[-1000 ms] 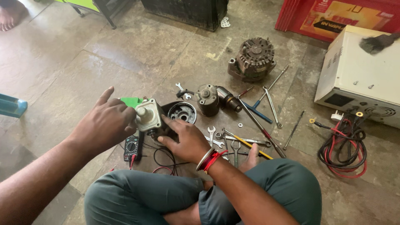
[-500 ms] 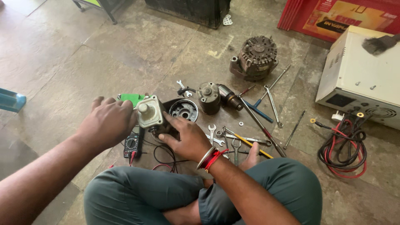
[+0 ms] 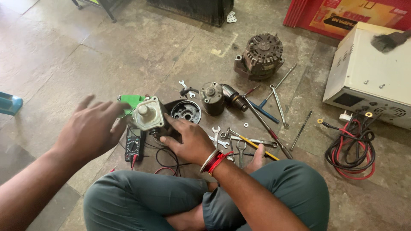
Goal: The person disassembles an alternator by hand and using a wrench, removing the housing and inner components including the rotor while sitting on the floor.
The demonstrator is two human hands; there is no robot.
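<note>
trousers [image 3: 171,196] grey-green | cables [image 3: 351,149] red, black | box [image 3: 372,64] cream

I sit cross-legged on the floor [image 3: 64,55], and my right hand [image 3: 188,141] rests on the motor housing [image 3: 150,115] just in front of my knees. My left hand [image 3: 90,128] hangs to its left, fingers [image 3: 87,102] spread, above the multimeter [image 3: 133,145]. Right of the housing lies a round end cover [image 3: 185,112], then a small motor [image 3: 218,97]. Spanners [image 3: 222,141] lie scattered right of my wrist. The alternator [image 3: 259,57] sits behind them, farther off. A metal box [image 3: 376,77] stands far right, coiled cables [image 3: 353,147] before it.
</note>
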